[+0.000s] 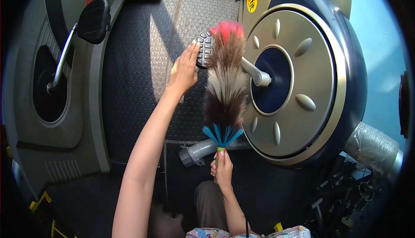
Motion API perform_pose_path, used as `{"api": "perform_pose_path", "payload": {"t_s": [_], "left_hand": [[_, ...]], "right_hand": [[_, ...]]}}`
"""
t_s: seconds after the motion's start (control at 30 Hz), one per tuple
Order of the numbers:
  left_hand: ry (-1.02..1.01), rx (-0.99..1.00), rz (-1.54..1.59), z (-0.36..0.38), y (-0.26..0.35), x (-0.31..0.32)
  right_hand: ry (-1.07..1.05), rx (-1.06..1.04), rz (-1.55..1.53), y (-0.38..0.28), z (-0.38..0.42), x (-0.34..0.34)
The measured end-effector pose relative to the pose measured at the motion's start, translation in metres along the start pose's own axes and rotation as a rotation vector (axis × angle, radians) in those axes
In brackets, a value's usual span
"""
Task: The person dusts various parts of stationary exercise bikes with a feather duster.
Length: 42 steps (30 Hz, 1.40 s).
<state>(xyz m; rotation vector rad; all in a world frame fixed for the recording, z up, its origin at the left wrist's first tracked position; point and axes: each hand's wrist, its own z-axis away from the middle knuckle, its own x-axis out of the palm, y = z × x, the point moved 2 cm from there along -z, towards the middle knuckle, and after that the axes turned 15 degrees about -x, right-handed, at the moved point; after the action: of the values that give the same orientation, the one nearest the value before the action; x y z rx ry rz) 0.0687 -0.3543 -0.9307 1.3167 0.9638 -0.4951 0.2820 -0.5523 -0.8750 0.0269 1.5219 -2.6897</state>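
Your right hand point(223, 168) is closed around the handle of the feather duster point(225, 78), whose feathers lie across the pedal point(204, 47) and crank, just left of the bike's big round disc point(294, 86). Your left hand point(185, 70), fingers open, steadies that pedal. You seem to be mid-dusting; next, sweep gently along the crank toward the disc.

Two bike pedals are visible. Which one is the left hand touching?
The left hand touches the pedal in the middle, on the blue bike's crank, behind the duster. The other pedal, upper left, is untouched.
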Motion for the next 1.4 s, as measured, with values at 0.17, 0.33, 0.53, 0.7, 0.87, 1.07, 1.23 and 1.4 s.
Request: {"api": "perform_pose_path", "payload": {"t_s": [0.17, 0.33, 0.53, 0.7, 0.87, 1.07, 1.23, 1.4], "left_hand": [[-0.016, 0.232, -0.524, -0.019, -0.011, 0.017], [-0.098, 0.313, -0.021, -0.052, -0.008, -0.003], [-0.401, -0.262, 0.371, -0.093, -0.042, 0.02], [-0.701, -0.54, 1.087, -0.063, -0.052, 0.052], [-0.712, -0.654, 1.508, -0.039, -0.04, 0.061], [-0.655, -0.661, 1.559, -0.031, -0.037, 0.05], [-0.633, -0.622, 1.488, -0.039, -0.055, 0.066], [-0.627, -0.666, 1.501, -0.034, -0.042, 0.05]], "right_hand": [[-0.005, -0.264, 0.382, 0.021, 0.009, 0.001], [0.068, -0.186, 0.208, 0.043, 0.057, -0.033], [0.195, -0.335, 0.412, 0.077, 0.086, -0.039], [0.265, -0.421, 0.463, 0.064, 0.061, -0.004], [0.172, -0.355, 0.385, 0.043, 0.039, 0.034], [0.158, -0.273, 0.494, 0.059, 0.075, 0.015], [0.162, -0.255, 0.508, 0.07, 0.086, 0.01], [0.269, -0.218, 0.329, 0.084, 0.092, 0.013]]}}
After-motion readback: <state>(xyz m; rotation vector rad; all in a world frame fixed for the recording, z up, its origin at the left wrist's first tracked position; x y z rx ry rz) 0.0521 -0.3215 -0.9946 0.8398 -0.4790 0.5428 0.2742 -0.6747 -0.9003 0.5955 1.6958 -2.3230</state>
